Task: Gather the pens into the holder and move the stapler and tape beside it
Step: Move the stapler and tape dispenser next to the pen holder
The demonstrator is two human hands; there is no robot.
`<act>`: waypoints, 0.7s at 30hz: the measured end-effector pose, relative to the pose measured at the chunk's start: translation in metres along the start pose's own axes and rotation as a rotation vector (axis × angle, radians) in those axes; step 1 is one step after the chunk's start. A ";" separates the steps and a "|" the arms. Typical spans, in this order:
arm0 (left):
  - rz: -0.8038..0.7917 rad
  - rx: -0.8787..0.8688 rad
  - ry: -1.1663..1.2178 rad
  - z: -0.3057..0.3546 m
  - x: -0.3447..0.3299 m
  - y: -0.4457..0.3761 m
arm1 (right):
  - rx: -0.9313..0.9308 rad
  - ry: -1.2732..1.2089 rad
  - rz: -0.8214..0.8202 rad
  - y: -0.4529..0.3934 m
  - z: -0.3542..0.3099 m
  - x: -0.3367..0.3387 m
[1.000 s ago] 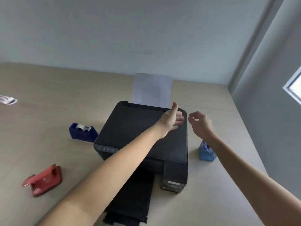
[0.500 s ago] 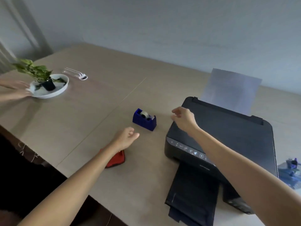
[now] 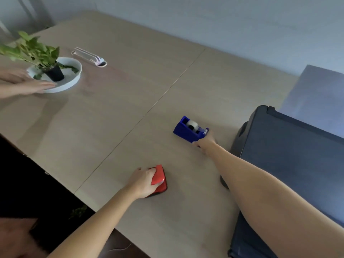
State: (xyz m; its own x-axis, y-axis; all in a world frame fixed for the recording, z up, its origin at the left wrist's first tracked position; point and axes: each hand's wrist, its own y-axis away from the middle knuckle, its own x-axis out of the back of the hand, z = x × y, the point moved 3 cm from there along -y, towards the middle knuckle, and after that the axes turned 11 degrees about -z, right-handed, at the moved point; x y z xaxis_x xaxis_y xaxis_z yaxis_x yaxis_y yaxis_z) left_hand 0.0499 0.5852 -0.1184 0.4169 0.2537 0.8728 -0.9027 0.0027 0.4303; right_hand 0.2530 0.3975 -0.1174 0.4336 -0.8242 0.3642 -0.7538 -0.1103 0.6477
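One stapler (image 3: 159,178), one tape dispenser (image 3: 189,129)

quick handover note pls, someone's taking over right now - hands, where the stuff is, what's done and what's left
Left hand is closed over the red stapler, on the table. Right hand grips the near end of the blue tape dispenser, beside the printer. No pens or holder in view. Nothing placed yet: carry both to the holder, then gather the pens.

We see a light wooden table (image 3: 141,86) carrying a red stapler (image 3: 159,180), blue tape dispenser (image 3: 188,130), black printer (image 3: 290,149), white plant dish (image 3: 72,79) and pale comb-like item (image 3: 89,57).
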 end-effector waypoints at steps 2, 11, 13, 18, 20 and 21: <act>0.006 -0.016 -0.053 -0.003 -0.002 -0.002 | 0.008 -0.043 0.066 -0.001 0.000 -0.004; -0.074 0.008 0.011 -0.005 0.002 0.002 | 0.289 0.019 0.179 0.025 0.007 -0.034; -0.134 0.036 0.148 -0.005 0.010 0.009 | 0.306 -0.013 0.146 0.035 -0.009 -0.032; -0.208 0.049 0.180 0.015 0.044 0.044 | 0.422 0.016 0.086 0.074 -0.043 -0.005; -0.224 -0.009 0.199 0.032 0.062 0.061 | 0.486 0.017 0.065 0.098 -0.052 0.013; -0.242 -0.033 0.202 0.042 0.070 0.069 | 0.513 -0.004 0.047 0.112 -0.055 0.025</act>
State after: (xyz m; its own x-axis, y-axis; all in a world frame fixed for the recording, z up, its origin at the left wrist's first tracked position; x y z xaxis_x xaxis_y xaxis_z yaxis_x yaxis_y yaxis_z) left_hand 0.0212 0.5625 -0.0180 0.5932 0.4290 0.6812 -0.7842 0.1167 0.6094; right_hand 0.2066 0.3950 0.0006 0.3923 -0.8370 0.3815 -0.9181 -0.3306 0.2188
